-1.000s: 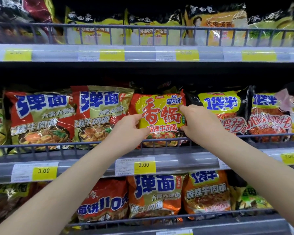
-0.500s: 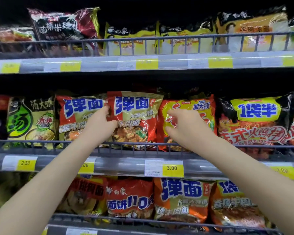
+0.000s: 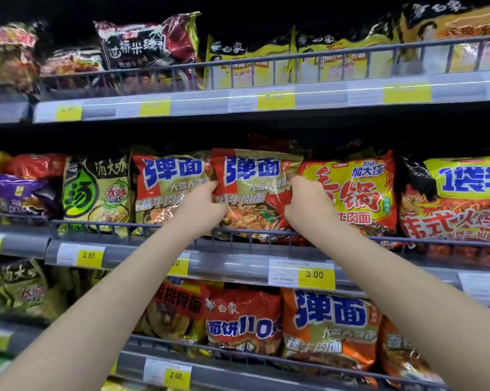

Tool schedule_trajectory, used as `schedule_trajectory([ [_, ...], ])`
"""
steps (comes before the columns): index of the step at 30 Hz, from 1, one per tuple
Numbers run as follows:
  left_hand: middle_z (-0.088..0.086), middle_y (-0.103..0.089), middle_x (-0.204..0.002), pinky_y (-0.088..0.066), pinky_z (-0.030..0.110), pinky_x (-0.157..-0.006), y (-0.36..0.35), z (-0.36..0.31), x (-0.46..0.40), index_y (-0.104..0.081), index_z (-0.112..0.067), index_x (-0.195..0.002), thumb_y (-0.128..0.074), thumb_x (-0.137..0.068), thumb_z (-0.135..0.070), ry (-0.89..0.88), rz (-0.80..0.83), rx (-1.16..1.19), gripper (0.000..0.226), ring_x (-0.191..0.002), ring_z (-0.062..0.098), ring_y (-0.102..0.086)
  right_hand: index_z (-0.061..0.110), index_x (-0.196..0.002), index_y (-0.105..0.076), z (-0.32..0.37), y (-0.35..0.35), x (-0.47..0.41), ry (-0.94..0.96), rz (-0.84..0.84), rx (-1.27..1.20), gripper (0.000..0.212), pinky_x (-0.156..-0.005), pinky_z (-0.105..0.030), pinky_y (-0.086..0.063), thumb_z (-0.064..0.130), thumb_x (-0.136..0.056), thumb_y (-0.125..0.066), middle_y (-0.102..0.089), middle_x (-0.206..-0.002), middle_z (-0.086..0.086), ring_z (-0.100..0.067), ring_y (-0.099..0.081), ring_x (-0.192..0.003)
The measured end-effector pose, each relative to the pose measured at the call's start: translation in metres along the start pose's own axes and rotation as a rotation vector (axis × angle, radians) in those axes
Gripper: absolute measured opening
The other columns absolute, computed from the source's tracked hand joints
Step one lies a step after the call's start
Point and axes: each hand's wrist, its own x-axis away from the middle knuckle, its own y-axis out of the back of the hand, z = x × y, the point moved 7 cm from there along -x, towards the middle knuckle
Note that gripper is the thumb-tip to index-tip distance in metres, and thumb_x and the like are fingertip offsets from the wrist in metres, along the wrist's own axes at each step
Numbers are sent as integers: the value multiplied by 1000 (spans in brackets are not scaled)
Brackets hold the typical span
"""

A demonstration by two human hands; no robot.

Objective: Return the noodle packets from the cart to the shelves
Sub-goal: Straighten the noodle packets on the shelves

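1. Up on the middle shelf [image 3: 238, 261], in the one head view we have, we are reaching with both arms to a red and gold noodle packet [image 3: 255, 193] with big blue characters, which is standing upright behind the wire rail [image 3: 159, 225].
2. We are gripping that packet with our left hand [image 3: 201, 207] at its left edge: the thumb is lying over the front of the wrapper, while the other fingers are tucking behind it, out of sight.
3. We are pinching the packet's right edge with our right hand [image 3: 308, 204], the fingertips curling onto the wrapper just below its upper right corner.
4. So the packet is sitting between our two hands, its printed face towards us and its bottom edge dipping behind the rail.
5. Just beside it on the left a matching packet [image 3: 167, 190] is standing, partly overlapped by the held one; on the right a red and yellow packet [image 3: 359, 193] is touching it.
6. Further along, a black and green packet [image 3: 97, 193] is standing at the left and a black and yellow packet [image 3: 458, 198] at the right.
7. We are also seeing a yellow price tag [image 3: 315, 275] reading 3.00 on the shelf's front strip, and more packets filling the top shelf [image 3: 322, 94] and the lower shelf [image 3: 266, 373].
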Motion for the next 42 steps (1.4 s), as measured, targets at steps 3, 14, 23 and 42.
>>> schedule_trajectory([
  [3,5,-47,-139,-40,13,-67,0,-3,4,-27,-13,-145,-55,-90,-13,-58,16,-79,61,-87,7,-55,9,-126,-49,-2,-1,-3,6,33,-26,43,-46,-24,-36,1,-85,-57,-62,-90,-10,-24,-60,-70],
  [14,-2,10,-157,-1,41,-115,6,0,-23,5,-23,-149,-62,-70,-64,-444,58,-921,111,-145,18,6,15,-151,1,35,11,-7,402,69,593,126,-118,-42,-17,61,-62,-75,-10,-159,-8,-27,-13,-146],
  [23,-1,14,-157,3,47,-114,-7,1,-37,14,-20,-147,-60,-70,-68,-414,69,-1017,118,-145,18,9,17,-151,11,21,-8,-15,358,185,654,129,-118,-44,3,65,-63,-71,2,-161,-6,-27,1,-148],
  [42,-19,-31,-74,-27,12,-50,79,51,-4,-29,-35,-77,-46,-94,-17,38,-257,-89,30,-64,4,-42,14,-149,-22,109,-44,7,449,309,-69,68,-107,-30,-35,26,-92,-56,-36,-151,-5,-19,-41,-133],
])
